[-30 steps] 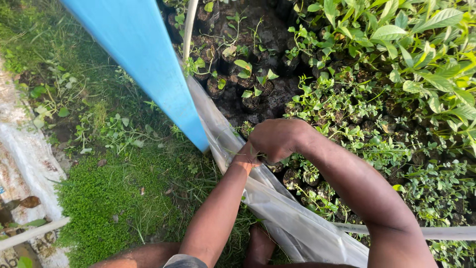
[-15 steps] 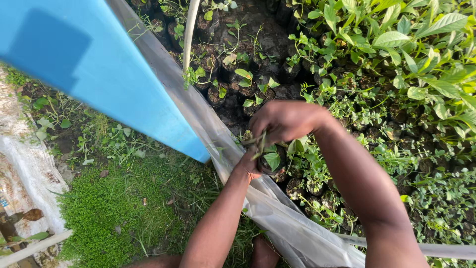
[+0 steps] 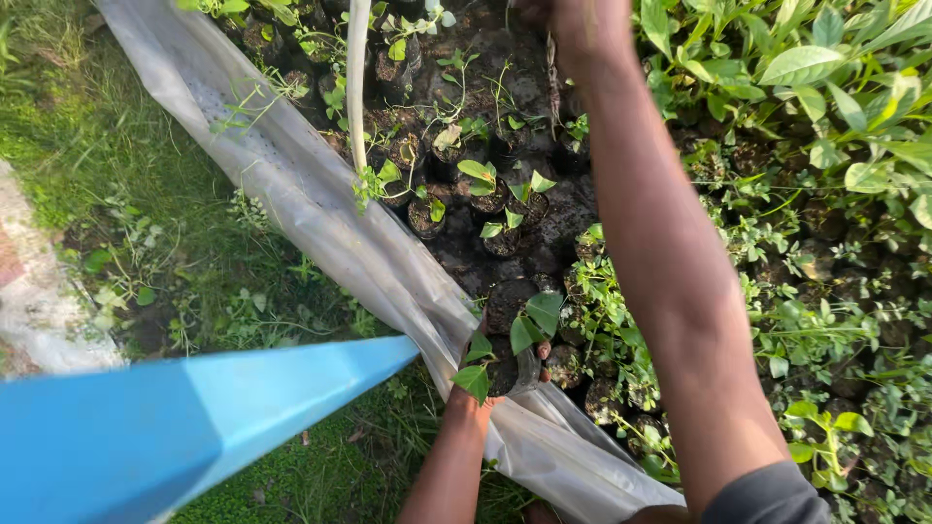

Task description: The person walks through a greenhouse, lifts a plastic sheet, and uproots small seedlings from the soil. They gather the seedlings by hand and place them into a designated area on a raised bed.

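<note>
My left hand (image 3: 464, 400) reaches up from the bottom edge and grips a small black seedling bag (image 3: 513, 367) with broad green leaves, at the edge of the white plastic sheet (image 3: 320, 209). Leaves hide most of the fingers. My right arm stretches across the bed of bagged seedlings (image 3: 485, 194) to the top edge. There my right hand (image 3: 571, 27) is partly cut off by the frame, over dark soil bags, and its grip does not show.
A blue flat panel (image 3: 146, 437) juts in from the lower left over the grass (image 3: 194, 262). A white pole (image 3: 357, 87) stands among the bags. Taller leafy plants (image 3: 825, 116) fill the right side. A pale sheet (image 3: 39, 291) lies at the far left.
My right hand has left my left hand and moved far up over the bed. My left hand now shows a seedling bag in its grip. The blue panel appears lower left instead of upper left.
</note>
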